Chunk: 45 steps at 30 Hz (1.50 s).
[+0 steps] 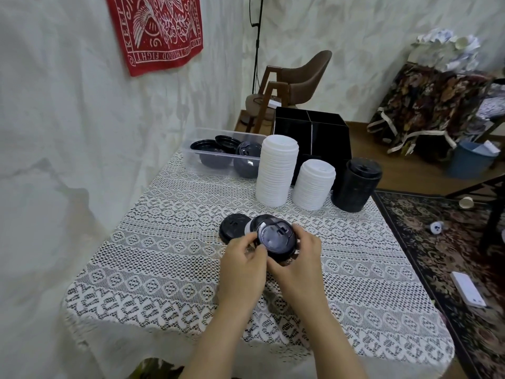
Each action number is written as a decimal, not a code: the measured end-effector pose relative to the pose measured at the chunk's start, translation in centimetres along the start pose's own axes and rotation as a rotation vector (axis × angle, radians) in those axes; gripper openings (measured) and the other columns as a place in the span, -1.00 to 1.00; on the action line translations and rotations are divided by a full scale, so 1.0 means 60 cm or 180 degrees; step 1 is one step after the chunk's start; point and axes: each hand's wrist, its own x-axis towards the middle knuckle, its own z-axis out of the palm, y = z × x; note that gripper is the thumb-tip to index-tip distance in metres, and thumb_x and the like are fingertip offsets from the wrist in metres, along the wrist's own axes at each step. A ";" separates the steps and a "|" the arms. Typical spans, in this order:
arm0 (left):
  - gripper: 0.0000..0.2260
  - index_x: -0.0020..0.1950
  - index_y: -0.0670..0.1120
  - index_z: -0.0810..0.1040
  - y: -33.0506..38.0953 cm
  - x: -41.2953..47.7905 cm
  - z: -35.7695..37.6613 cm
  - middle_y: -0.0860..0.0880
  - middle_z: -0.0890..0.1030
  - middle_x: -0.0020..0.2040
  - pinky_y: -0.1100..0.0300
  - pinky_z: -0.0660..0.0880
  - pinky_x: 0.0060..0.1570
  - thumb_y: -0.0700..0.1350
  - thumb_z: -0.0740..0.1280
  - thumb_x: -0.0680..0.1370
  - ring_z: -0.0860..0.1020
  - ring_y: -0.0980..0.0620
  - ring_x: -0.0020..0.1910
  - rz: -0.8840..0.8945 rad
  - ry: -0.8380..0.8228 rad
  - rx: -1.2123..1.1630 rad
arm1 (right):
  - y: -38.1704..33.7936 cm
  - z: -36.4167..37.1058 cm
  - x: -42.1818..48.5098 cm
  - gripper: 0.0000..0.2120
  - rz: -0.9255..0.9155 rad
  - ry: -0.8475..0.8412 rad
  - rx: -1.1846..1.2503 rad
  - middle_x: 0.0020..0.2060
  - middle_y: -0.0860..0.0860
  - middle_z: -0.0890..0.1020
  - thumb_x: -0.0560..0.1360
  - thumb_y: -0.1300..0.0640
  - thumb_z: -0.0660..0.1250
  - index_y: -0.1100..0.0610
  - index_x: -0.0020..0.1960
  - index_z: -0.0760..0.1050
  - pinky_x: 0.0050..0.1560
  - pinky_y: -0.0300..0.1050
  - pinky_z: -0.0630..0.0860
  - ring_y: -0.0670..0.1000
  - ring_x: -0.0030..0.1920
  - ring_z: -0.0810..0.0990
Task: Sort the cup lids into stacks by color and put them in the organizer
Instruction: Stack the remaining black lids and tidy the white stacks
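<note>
A short stack of black lids (pixel 277 239) sits between both hands just above mid-table. The left hand (pixel 243 266) pinches its near-left rim and the right hand (pixel 297 258) curls round its right side. One loose lid (pixel 232 228) lies just left of it. The step looks like building the black stack. Next, probably add the loose lid, then carry the stack to the organizer (pixel 328 132) behind the white stacks (pixel 276 170).

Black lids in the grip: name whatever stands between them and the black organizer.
The taller white lid stack and the shorter white lid stack stand side by side straight in front of the organizer, between it and the held black lids. A black lid stack stands further right, off that line.
</note>
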 end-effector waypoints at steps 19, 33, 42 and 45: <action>-0.23 0.47 0.04 0.23 -0.026 0.026 -0.069 0.08 0.33 0.31 0.19 0.32 0.32 0.02 0.54 0.36 0.35 0.09 0.32 0.0476 -0.0850 0.1445 | 0.010 -0.027 -0.002 -0.66 0.0036 -0.0404 -0.0073 0.03 -0.17 0.59 0.53 0.30 0.28 0.00 0.22 0.56 0.08 -0.24 0.54 -0.28 0.01 0.53; -0.22 0.55 0.12 0.11 -0.034 0.032 -0.085 0.13 0.18 0.44 0.06 0.08 0.45 0.03 0.44 0.43 0.14 0.08 0.41 0.0559 -0.1832 0.2609 | 0.035 0.034 0.063 -0.25 -0.0468 -0.0175 -0.1275 0.34 0.01 0.41 0.42 -0.20 0.42 0.05 0.48 0.25 0.35 0.02 0.34 0.05 0.33 0.38; -0.25 0.53 0.15 0.12 -0.028 0.024 -0.076 0.13 0.23 0.49 0.05 0.03 0.47 -0.02 0.43 0.43 0.16 0.10 0.45 0.0706 -0.1695 0.2464 | 0.049 -0.042 0.058 -0.13 0.0079 -0.0224 -0.0772 0.29 -0.01 0.45 0.29 -0.03 0.52 -0.03 0.50 0.18 0.34 0.09 0.38 0.05 0.33 0.37; -0.28 0.52 0.16 0.15 -0.024 0.020 -0.066 0.12 0.26 0.48 -0.02 0.06 0.48 -0.05 0.42 0.44 0.19 0.09 0.44 0.0733 -0.1689 0.2365 | 0.054 -0.077 0.042 -0.10 0.0212 -0.0703 -0.0997 0.30 0.04 0.38 0.32 0.10 0.47 -0.09 0.53 0.09 0.38 0.10 0.32 0.08 0.36 0.31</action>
